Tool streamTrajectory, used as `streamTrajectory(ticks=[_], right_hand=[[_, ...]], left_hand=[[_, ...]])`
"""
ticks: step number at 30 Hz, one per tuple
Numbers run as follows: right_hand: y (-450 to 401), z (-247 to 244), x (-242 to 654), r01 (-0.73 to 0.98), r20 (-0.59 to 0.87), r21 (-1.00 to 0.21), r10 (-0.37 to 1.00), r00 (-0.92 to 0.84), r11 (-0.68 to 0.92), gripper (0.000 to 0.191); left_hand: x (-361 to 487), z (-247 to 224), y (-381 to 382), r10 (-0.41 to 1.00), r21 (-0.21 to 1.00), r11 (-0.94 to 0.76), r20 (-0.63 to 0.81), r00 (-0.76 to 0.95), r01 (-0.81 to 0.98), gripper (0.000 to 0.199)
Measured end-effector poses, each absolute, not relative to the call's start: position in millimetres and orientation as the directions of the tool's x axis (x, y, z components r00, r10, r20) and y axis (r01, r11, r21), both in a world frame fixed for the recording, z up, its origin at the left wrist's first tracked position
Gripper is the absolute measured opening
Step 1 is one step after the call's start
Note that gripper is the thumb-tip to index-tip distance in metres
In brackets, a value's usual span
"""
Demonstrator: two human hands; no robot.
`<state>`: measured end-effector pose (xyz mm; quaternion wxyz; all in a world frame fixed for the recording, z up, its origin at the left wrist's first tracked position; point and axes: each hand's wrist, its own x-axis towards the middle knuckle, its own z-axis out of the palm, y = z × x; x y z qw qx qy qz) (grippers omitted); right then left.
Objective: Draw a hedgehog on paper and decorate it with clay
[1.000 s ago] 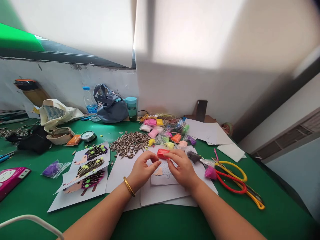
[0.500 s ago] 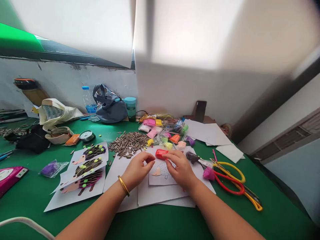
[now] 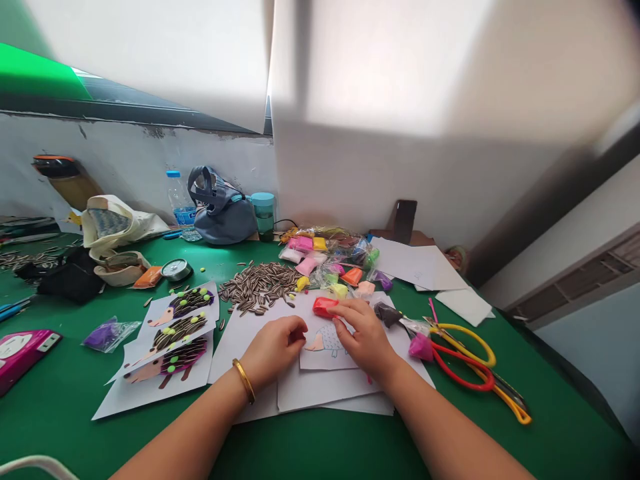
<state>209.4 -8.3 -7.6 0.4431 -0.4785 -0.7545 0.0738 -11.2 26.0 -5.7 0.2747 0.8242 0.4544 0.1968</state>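
On the white paper lies a small sheet with a blue-outlined hedgehog drawing (image 3: 327,341), its snout filled with peach clay. A red clay packet (image 3: 324,306) sits at the sheet's upper edge. My right hand (image 3: 364,337) covers the drawing's right part; its fingertips touch the packet's right end, thumb held apart below. To the left of the drawing, my left hand (image 3: 277,343) is closed, thumb and fingers curled together; what they hold, if anything, is hidden. Striped sunflower seeds (image 3: 263,285) are heaped beyond my left hand.
Hedgehog pictures (image 3: 170,353) with seeds and green dots lie at left. Several coloured clay packets (image 3: 307,265) are piled at the back. Yellow- and red-handled scissors (image 3: 470,360) lie on the right. A blue bag (image 3: 225,213) and a teal-lidded cup (image 3: 263,217) stand by the wall.
My left hand has lowered slightly, and its thumb and fingers have drawn together. My right hand stays by the red clay packet. The whole view has shifted a little.
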Motion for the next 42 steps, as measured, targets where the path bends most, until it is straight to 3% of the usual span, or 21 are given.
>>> streamTrajectory(ticks=[8, 19, 42], right_hand=[[-7.3, -7.8, 208.8, 0.652, 0.595, -0.528, 0.785, -0.174, 0.545, 0.027], [-7.7, -8.3, 209.2, 0.664, 0.595, -0.512, 0.783, -0.184, 0.545, 0.025], [-7.5, -7.9, 211.4, 0.667, 0.574, -0.527, 0.8, -0.178, 0.526, 0.026]], left_hand=[[-13.6, -9.2, 32.1, 0.767, 0.521, -0.59, 0.125, 0.629, 0.617, 0.016], [-12.5, -10.7, 30.9, 0.749, 0.458, -0.619, 0.099, 0.655, 0.639, 0.017], [-17.5, -4.2, 30.0, 0.728, 0.492, -0.624, 0.084, 0.681, 0.607, 0.024]])
